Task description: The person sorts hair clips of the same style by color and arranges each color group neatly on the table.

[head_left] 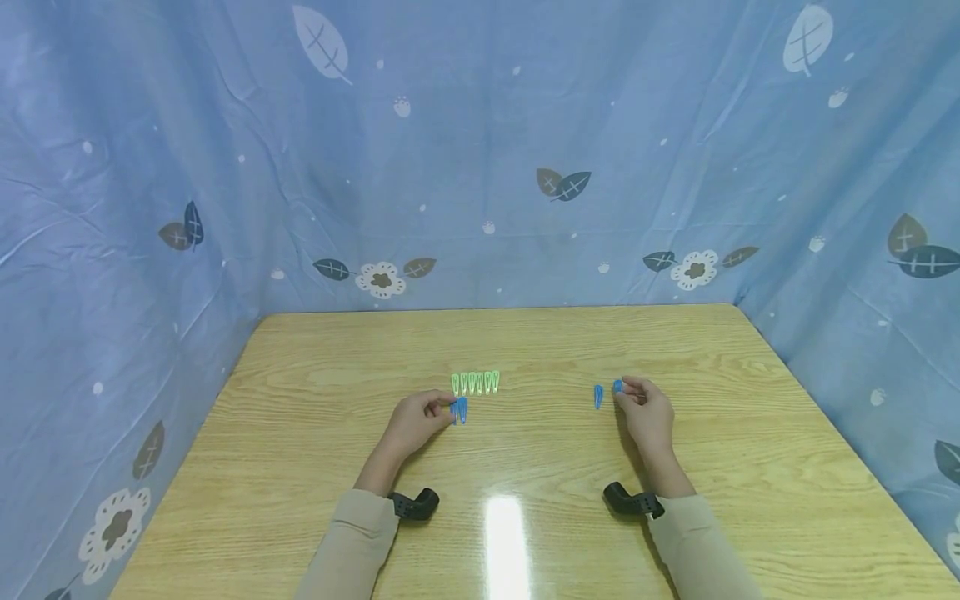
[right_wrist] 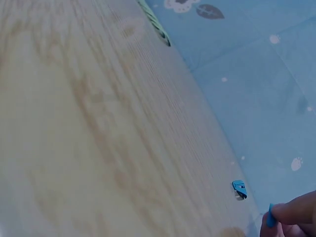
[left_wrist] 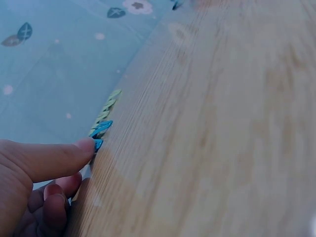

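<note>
My left hand [head_left: 417, 422] pinches a blue snap hair clip [left_wrist: 98, 144] at the table, its thumb covering part of the clip. Right beside that one lies another blue hair clip [head_left: 462, 410], also visible in the left wrist view. Several light green hair clips [head_left: 472, 382] form a row just beyond them. Over on the right, my right hand [head_left: 649, 416] holds a blue hair clip [right_wrist: 270, 216] between thumb and fingertips. A further blue hair clip [head_left: 598, 396] lies on the table just left of that hand.
The wooden table [head_left: 540, 450] reaches back to a blue patterned curtain [head_left: 480, 150], which also hangs along both sides. Each wrist wears a black camera mount, one at the left wrist [head_left: 417, 505] and one at the right wrist [head_left: 632, 502]. A bright reflection shows on the near tabletop.
</note>
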{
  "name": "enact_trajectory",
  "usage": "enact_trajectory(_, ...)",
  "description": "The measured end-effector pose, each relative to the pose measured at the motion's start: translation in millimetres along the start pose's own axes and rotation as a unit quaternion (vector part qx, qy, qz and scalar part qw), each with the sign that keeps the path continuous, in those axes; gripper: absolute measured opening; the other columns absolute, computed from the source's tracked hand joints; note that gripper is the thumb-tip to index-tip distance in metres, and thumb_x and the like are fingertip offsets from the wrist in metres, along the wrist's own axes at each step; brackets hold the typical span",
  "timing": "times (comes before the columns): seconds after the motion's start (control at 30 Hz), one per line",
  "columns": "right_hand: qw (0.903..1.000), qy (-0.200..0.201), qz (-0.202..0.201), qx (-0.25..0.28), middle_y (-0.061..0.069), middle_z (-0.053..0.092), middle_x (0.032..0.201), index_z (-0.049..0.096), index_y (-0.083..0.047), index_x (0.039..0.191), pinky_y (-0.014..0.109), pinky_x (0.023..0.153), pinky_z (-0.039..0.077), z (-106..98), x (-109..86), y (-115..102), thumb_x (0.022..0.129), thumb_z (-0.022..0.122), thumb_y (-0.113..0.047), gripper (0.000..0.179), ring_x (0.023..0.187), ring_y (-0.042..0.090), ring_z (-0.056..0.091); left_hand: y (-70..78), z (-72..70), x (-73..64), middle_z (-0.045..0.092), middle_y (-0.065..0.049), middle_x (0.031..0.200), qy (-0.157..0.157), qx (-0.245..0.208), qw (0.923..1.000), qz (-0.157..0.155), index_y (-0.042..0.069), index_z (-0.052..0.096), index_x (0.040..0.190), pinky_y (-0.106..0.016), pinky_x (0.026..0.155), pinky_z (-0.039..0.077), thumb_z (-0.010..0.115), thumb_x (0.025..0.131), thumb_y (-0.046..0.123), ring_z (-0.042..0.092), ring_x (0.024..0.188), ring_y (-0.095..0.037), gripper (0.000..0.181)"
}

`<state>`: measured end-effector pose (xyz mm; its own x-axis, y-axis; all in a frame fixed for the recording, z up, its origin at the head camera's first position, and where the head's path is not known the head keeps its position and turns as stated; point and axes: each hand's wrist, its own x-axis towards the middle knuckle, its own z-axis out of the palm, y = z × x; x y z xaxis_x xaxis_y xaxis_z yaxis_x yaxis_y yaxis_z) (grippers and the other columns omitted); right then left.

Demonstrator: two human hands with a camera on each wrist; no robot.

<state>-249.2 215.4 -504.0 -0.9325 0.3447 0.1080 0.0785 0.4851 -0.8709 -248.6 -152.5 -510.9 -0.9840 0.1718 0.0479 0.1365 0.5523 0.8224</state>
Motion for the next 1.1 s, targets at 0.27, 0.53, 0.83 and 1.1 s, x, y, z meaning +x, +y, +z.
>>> enact_trajectory(0.27, 0.9968, -0.034, 0.028, 0.067, 0.018, 0.057, 0.116, 0.056, 0.001, 0.130, 0.009, 0.072, 0.043, -3.0, -1.6, -4.4, 0.095, 0.056, -0.004, 0.035, 0.103, 0.021, 0.056, 2.0, -0.6, -0.7, 0.056, 0.003, 0.076, 0.000, 0.002, 1.0000, -0.001, 0.011, 0.071, 0.109, -0.028, 0.059, 0.041, 0.074, 0.084, 0.015, 0.048, 0.066, -0.014, 0.025)
enact_trajectory(0.53, 0.9914, -0.042, 0.021, 0.122, 0.018, 0.056, 0.113, 0.056, 0.003, 0.127, 0.013, 0.070, 0.047, -1.7, -4.3, -8.2, 0.093, 0.059, -0.002, 0.034, 0.085, 0.003, 0.058, 2.2, -0.8, -0.9, 0.056, 0.003, 0.075, 0.002, -0.001, 1.0000, 0.000, 0.011, 0.071, 0.108, -0.027, 0.059, 0.040, 0.074, 0.084, 0.014, 0.048, 0.065, -0.014, 0.025)
enact_trajectory(0.83, 0.9861, -0.083, 0.003, 0.144, 0.017, 0.053, 0.112, 0.054, 0.006, 0.125, 0.014, 0.071, 0.049, 4.0, -14.1, -21.8, 0.092, 0.058, 0.001, 0.034, 0.081, 0.003, 0.057, 2.4, -1.1, -1.0, 0.056, 0.003, 0.076, 0.002, 0.000, 1.0000, 0.000, 0.012, 0.071, 0.108, -0.028, 0.060, 0.041, 0.074, 0.084, 0.014, 0.048, 0.066, -0.014, 0.025)
enact_trajectory(1.1, 0.9796, -0.129, -0.021, 0.152, 0.019, 0.055, 0.108, 0.055, 0.008, 0.121, 0.015, 0.070, 0.048, 27.1, -31.8, -36.8, 0.089, 0.058, 0.005, 0.032, 0.082, 0.006, 0.057, 1.5, -0.9, -0.2, 0.056, 0.003, 0.076, 0.001, 0.003, 1.0000, 0.000, 0.012, 0.071, 0.108, -0.028, 0.060, 0.041, 0.074, 0.084, 0.015, 0.048, 0.066, -0.014, 0.025)
